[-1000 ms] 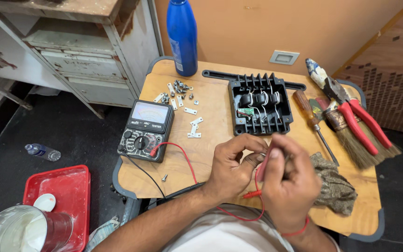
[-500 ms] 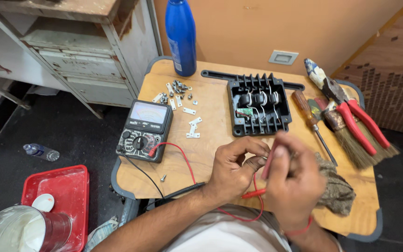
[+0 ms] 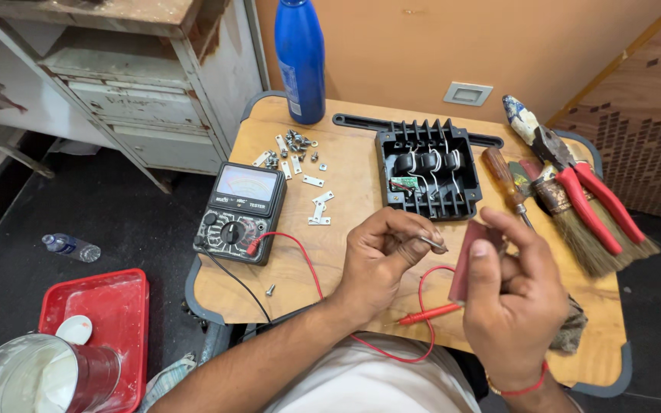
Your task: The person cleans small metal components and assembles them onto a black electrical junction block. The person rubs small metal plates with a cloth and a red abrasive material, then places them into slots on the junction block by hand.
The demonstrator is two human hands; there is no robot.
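Your right hand (image 3: 516,294) covers most of the grey rag (image 3: 571,330) behind it, and the small metal pin (image 3: 433,242) in your left hand (image 3: 380,256) is too thin to identify. Your left fingers are curled shut, pinching that pin at their tips, palm turned down. Your right hand is raised with its back to you, thumb and fingers closed on a flat reddish-brown piece (image 3: 464,260), held upright just beside the pin's free end. A red probe (image 3: 430,312) lies on the wooden table (image 3: 346,153) below your fingertips, its wire looping back to the black multimeter (image 3: 240,211), well apart beyond your left knuckles. The ribbed black housing (image 3: 427,167) sits just past your fingertips.
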